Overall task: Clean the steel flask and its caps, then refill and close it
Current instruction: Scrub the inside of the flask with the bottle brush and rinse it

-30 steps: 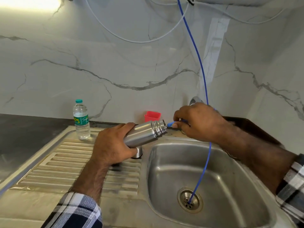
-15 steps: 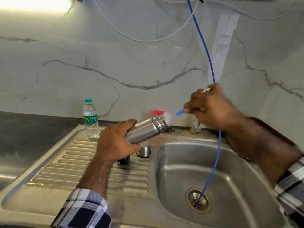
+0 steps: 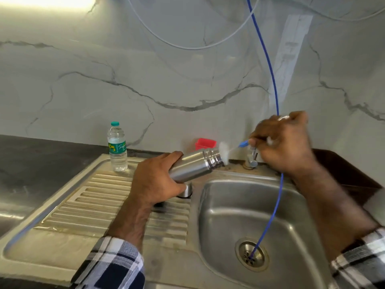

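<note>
**Brush head at the flask mouth, over the sink edge**

Left hand (image 3: 155, 180) wraps the steel flask (image 3: 194, 165), held tilted, open mouth toward the tap (image 3: 251, 158), above the drainboard's (image 3: 87, 197) edge. Right hand (image 3: 283, 142) pinches the blue handle of a bottle brush (image 3: 224, 151); white bristles, blurred, sit at the mouth. 1 steel cap (image 3: 186, 191) stands on the drainboard under the flask. Water bottle (image 3: 117, 147) at rear.

The wall (image 3: 145, 80) is white marble with grey veins. A bright light (image 3: 48, 1) shines at its top left. A dark counter (image 3: 31, 155) runs along it, beside a steel sink (image 3: 239, 197) with a ribbed drainboard (image 3: 104, 201).
</note>
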